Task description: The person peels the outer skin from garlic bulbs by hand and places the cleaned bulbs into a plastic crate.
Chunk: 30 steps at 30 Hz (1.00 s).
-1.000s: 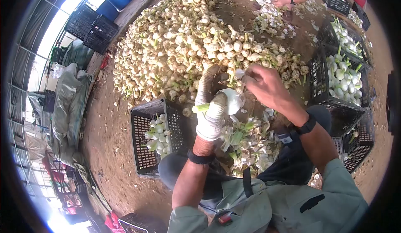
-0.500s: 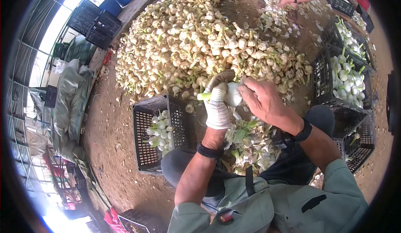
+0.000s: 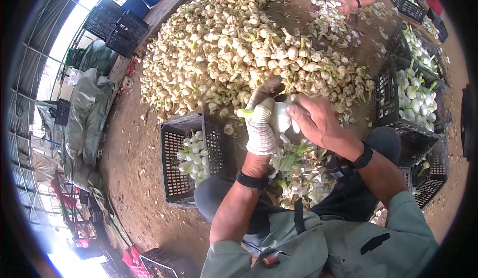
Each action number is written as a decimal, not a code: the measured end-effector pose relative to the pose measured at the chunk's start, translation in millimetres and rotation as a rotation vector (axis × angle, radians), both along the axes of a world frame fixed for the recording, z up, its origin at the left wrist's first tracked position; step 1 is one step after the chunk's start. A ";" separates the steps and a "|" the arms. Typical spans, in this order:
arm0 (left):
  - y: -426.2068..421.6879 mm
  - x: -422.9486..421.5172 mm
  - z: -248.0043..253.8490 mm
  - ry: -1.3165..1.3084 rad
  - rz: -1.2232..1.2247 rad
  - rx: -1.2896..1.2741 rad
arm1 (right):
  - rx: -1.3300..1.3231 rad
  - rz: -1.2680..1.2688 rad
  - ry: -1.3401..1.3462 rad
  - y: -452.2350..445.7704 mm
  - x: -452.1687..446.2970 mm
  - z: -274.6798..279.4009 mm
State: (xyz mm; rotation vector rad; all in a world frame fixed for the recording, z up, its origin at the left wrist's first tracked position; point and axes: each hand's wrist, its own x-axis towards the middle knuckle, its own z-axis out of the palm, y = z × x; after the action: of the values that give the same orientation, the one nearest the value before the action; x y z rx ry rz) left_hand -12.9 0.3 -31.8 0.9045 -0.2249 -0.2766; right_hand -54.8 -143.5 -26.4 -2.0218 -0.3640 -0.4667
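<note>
A white garlic bulb [image 3: 282, 118] is gripped in my left hand [image 3: 261, 126], which wears a white knitted glove with darkened fingers. The bulb's green stem [image 3: 244, 113] pokes out on the left side of the glove. My bare right hand [image 3: 320, 122] is closed at the bulb's right side, thumb and fingers pinching a strip of its white outer skin [image 3: 296, 126]. Its fingertips are partly hidden behind the thumb. Below both hands, between my knees, lies a heap of peeled skins and leaves [image 3: 303, 173].
A large pile of unpeeled garlic [image 3: 214, 54] spreads ahead. A black crate [image 3: 169, 178] with clean bulbs stands at left; crates of clean bulbs [image 3: 416, 98] line the right. Another person's hands [image 3: 346, 6] work at the far top. Stacked black crates [image 3: 124, 31] sit upper left.
My right hand has shifted slightly along the bulb, and a loose flap of white skin now shows beneath its thumb. My left hand keeps its grip. The view has moved slightly.
</note>
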 end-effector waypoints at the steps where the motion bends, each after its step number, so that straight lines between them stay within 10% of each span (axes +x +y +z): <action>1: -1.2 -1.3 3.0 0.012 0.026 0.069 | -0.095 -0.030 -0.044 -3.4 2.5 -4.6; 6: -4.8 2.8 -15.2 0.067 0.063 0.187 | -0.069 -0.070 -0.033 -1.9 5.8 -7.8; 14: 7.9 8.3 18.7 0.157 -0.005 -0.363 | -0.393 -0.218 0.159 -11.9 15.0 -34.2; 18: 15.8 10.3 16.8 0.171 -0.107 -0.422 | 0.412 0.066 0.183 10.9 3.7 -8.5; 23: 9.6 8.1 3.4 0.229 -0.097 -0.315 | 0.121 0.037 -0.310 13.3 2.7 -5.4; 30: 3.7 11.9 5.8 0.240 -0.107 -0.407 | -0.140 -0.167 0.006 -7.5 18.8 -30.9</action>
State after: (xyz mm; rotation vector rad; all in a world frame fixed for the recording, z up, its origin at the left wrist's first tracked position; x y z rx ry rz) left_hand -1.0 4.0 -26.0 0.4512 -0.1009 -0.4186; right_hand -35.9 -151.0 -57.4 -2.2000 -0.2295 -0.5510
